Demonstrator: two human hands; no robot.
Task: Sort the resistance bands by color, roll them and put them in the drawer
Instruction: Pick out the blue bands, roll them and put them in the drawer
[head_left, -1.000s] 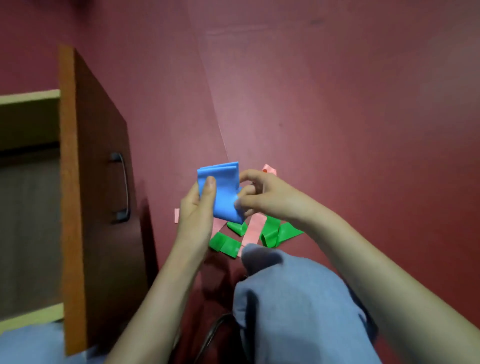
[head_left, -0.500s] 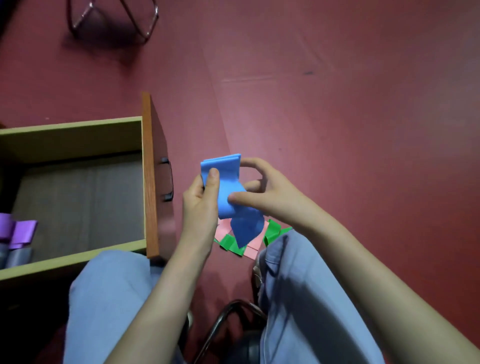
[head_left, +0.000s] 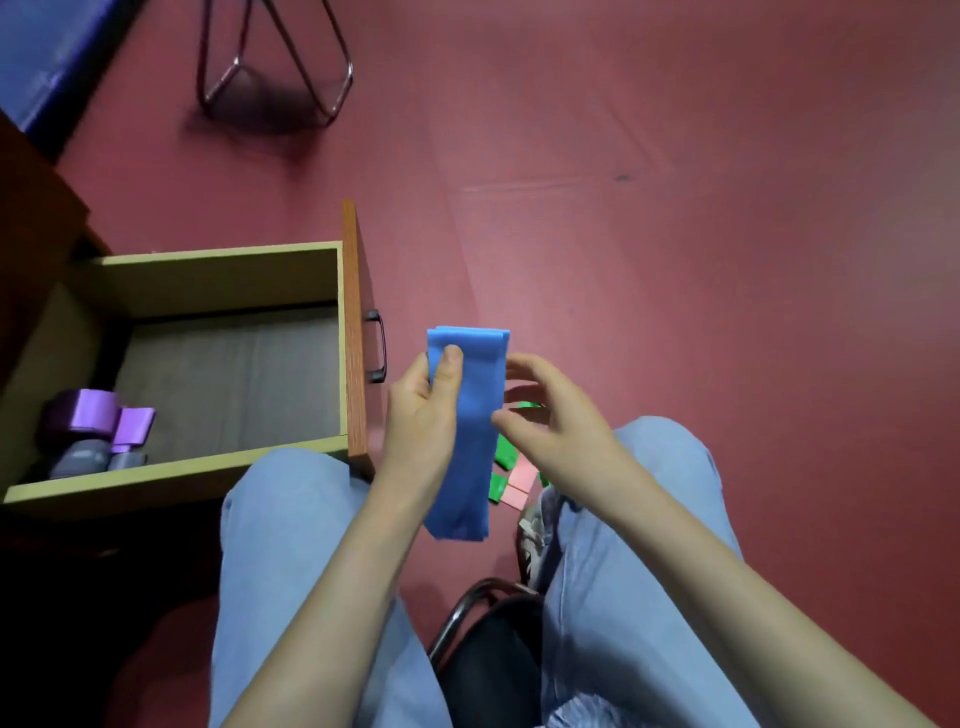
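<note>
Blue band (head_left: 470, 415), green (head_left: 505, 451) and pink (head_left: 521, 480) ones on the maroon floor (head_left: 675, 234), purple roll (head_left: 85, 410) and grey roll (head_left: 83, 460) in the drawer (head_left: 355, 332).

An indoor room with red vinyl floor (head_left: 675, 260), wooden drawer (head_left: 354, 332) and metal-legged stool (head_left: 349, 78).

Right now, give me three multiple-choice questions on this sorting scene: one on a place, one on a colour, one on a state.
1. Where do the purple roll and the grey roll lie? A on the floor; B in the drawer; C on a knee.
2. Which colour is the band that the left hand grips? A blue; B green; C pink.
3. The drawer is: A shut; B lifted out; C open.
Answers: 1 B, both rolls sit inside its walls. 2 A, it hangs blue from that hand. 3 C, its bare bottom shows.
</note>
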